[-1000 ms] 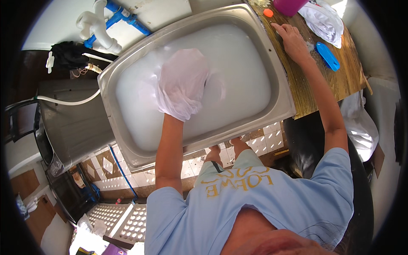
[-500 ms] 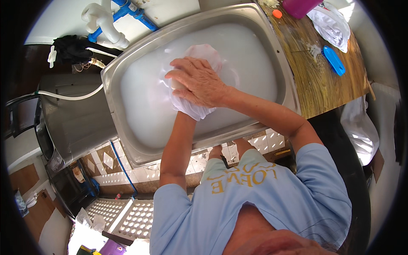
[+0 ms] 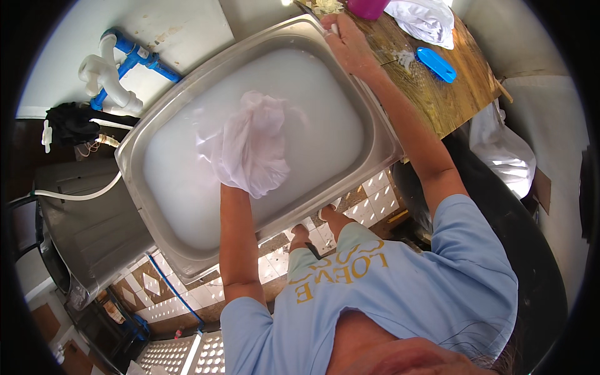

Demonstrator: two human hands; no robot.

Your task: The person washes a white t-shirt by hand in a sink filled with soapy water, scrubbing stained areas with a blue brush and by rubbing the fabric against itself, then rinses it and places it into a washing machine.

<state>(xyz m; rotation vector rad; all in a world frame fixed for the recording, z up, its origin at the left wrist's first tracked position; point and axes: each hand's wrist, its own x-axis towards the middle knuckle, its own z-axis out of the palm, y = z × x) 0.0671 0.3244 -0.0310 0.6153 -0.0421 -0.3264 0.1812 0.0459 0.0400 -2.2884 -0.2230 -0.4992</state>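
Note:
A wet white cloth (image 3: 253, 144) lies bunched over my left hand above the cloudy water in the steel sink (image 3: 140, 140). The cloth hides the fingers of that hand; only the left forearm (image 3: 237, 231) shows below it. My right hand (image 3: 351, 47) is at the sink's far right corner, beside the wooden counter (image 3: 465, 94). Its fingers are closed round a small whitish piece, which looks like a bar of soap (image 3: 335, 29).
On the counter are a blue scrub brush (image 3: 436, 65), a white cloth bundle (image 3: 425, 22) and a purple container (image 3: 367, 7). Blue and white pipes (image 3: 119, 69) stick out from the wall at the far left. A white hose (image 3: 81, 196) runs to the sink's left side.
My right hand has left the cloth and moved to the far right corner with the whitish piece. The cloth now hangs looser over my left hand. The view has shifted to the right.

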